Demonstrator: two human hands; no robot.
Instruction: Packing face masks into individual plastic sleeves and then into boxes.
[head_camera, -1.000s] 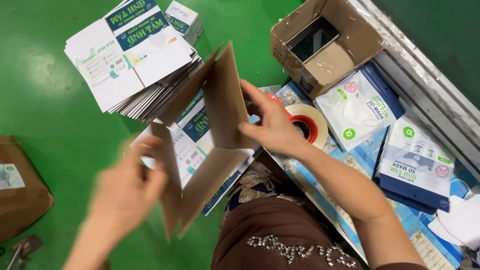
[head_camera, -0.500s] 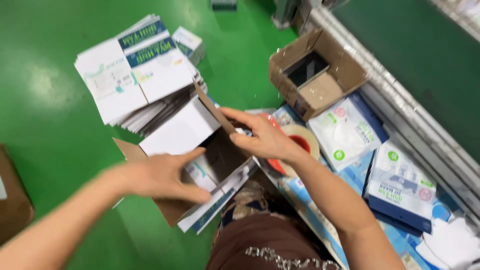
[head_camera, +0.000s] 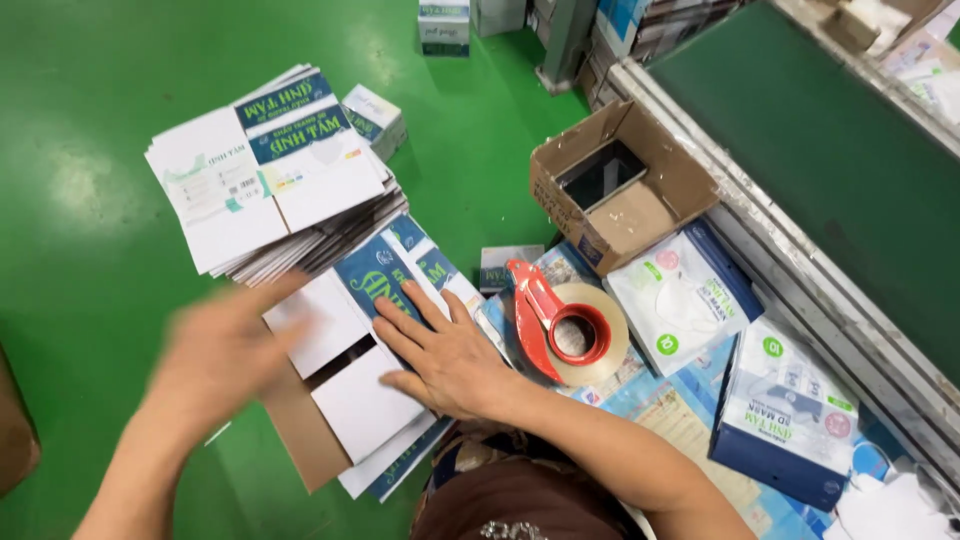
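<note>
Flattening carton (head_camera: 365, 400), formerly folded open

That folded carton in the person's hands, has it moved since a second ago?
Yes. The folded carton, held up on edge before, now lies flat under the right hand, below the stack of flat cartons; the left hand is beside it.

Bright, even overhead light is filling the scene, leaving a soft pale sheen on the glossy green painted floor (head_camera: 90, 200) and only faint shadows, while the bare left hand (head_camera: 225, 350) is smearing with motion blur and the bare right hand (head_camera: 445, 355) is staying sharp.
</note>
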